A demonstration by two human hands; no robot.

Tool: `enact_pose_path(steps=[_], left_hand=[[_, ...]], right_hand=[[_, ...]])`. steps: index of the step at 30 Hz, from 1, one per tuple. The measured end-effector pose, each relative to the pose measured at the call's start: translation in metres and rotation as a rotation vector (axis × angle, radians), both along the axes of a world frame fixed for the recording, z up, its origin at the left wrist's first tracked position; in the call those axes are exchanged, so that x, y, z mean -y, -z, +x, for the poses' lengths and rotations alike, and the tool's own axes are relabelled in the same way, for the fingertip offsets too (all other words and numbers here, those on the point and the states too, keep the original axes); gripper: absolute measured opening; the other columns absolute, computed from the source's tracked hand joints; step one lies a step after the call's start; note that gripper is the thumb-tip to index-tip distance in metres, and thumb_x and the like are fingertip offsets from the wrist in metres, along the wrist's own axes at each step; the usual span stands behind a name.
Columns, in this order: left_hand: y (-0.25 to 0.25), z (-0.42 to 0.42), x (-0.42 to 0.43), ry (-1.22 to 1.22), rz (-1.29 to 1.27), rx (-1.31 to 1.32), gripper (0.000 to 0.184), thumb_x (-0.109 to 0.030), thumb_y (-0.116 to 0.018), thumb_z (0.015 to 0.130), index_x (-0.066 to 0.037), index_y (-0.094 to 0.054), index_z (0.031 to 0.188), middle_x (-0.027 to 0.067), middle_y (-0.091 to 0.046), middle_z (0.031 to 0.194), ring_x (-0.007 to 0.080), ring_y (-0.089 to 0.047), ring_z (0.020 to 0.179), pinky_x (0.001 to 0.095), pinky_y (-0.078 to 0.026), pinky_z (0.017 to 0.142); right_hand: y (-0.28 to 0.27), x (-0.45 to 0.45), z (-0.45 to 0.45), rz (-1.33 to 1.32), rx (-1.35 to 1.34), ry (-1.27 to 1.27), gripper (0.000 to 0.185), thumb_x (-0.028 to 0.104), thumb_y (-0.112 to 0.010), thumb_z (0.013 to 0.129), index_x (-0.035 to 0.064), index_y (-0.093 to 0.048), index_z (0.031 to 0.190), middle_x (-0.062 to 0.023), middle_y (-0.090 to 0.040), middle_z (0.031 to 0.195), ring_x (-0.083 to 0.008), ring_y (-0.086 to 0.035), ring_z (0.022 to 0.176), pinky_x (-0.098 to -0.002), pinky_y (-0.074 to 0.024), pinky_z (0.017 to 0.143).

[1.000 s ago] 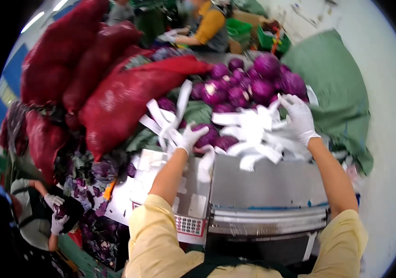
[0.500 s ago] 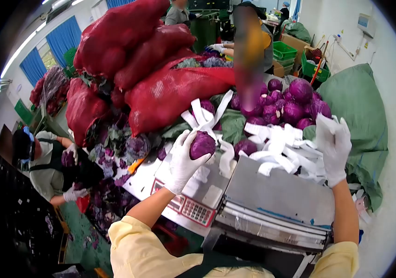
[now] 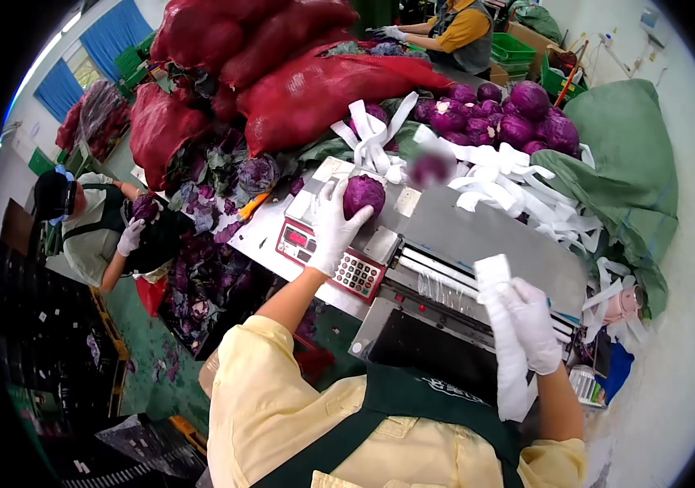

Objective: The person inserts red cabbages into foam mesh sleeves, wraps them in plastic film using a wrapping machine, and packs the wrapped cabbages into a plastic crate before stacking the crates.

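My gloved left hand (image 3: 333,232) is closed around a red cabbage (image 3: 364,196), its thumb along the lower side. The cabbage is over the scale (image 3: 339,259), which has a red-framed keypad and a lit display; I cannot tell whether it rests on the scale. My gloved right hand (image 3: 533,321) grips a long white strip (image 3: 502,358) above the front of a wrapping machine (image 3: 494,240) with a flat grey plate. The strip hangs down toward my apron. More white strips (image 3: 518,179) lie in a heap behind the plate.
Red cabbages (image 3: 518,114) are piled beyond the strips, beside a green sack (image 3: 632,171). Red mesh sacks (image 3: 323,98) stand at the back left. A co-worker (image 3: 95,220) on the left holds a cabbage; another person (image 3: 461,32) works behind the pile. Green crates (image 3: 513,50) are stacked behind.
My right hand has come from the far right, beside the strip heap, down toward my body and now has a white strip. My left hand still holds the cabbage. The view has tilted downward.
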State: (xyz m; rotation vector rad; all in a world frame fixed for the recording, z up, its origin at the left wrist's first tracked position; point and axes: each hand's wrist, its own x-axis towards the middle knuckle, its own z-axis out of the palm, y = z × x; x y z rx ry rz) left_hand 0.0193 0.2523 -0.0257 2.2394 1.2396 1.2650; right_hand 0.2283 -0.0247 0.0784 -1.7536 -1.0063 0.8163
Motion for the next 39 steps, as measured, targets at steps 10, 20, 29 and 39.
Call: enact_pose_path(steps=[10,20,29,39], left_hand=[[-0.061,0.055,0.179,0.665,-1.038,0.826,0.037,-0.009,-0.068,0.087,-0.001,-0.057,0.122,0.0056,-0.067,0.104,0.0101,-0.062,0.090,0.0233,-0.052,0.078],[-0.037,0.051,0.200,0.097,-0.286,0.588,0.007,-0.003,-0.070,0.079,0.000,-0.064,0.082,0.0095,-0.062,0.091,0.0251,-0.055,0.094,0.0336,-0.043,0.086],[-0.017,-0.007,0.141,0.767,-1.402,0.846,0.026,-0.020,-0.065,0.091,-0.004,-0.057,0.109,0.0041,-0.062,0.094,0.0091,-0.059,0.084,0.0227,-0.048,0.072],[0.033,-0.047,-0.097,-0.270,-0.482,0.241,0.028,-0.033,-0.066,0.086,-0.007,-0.064,0.097,0.0132,-0.066,0.076,0.0232,-0.064,0.072,0.0356,-0.048,0.066]], right_hand=[[0.014,-0.005,-0.025,0.034,-0.299,-0.134,0.029,0.023,-0.056,0.096,-0.0036,-0.065,0.101,-0.0041,-0.066,0.085,-0.0090,-0.058,0.075,-0.0261,-0.0487,0.070],[0.067,-0.022,-0.061,0.258,-0.672,-0.068,0.032,0.021,-0.059,0.096,-0.0001,-0.060,0.119,-0.0047,-0.063,0.109,-0.0101,-0.056,0.097,-0.0244,-0.0450,0.088],[0.047,-0.087,-0.044,0.206,-1.058,0.015,0.013,0.017,-0.045,0.100,0.0063,-0.052,0.097,-0.0048,-0.058,0.092,-0.0149,-0.058,0.085,-0.0348,-0.0509,0.083],[0.074,-0.323,-0.023,-0.208,0.572,-0.221,0.034,0.034,-0.054,0.089,0.0030,-0.068,0.092,-0.0209,-0.068,0.092,-0.0346,-0.066,0.081,-0.0405,-0.0527,0.074]])
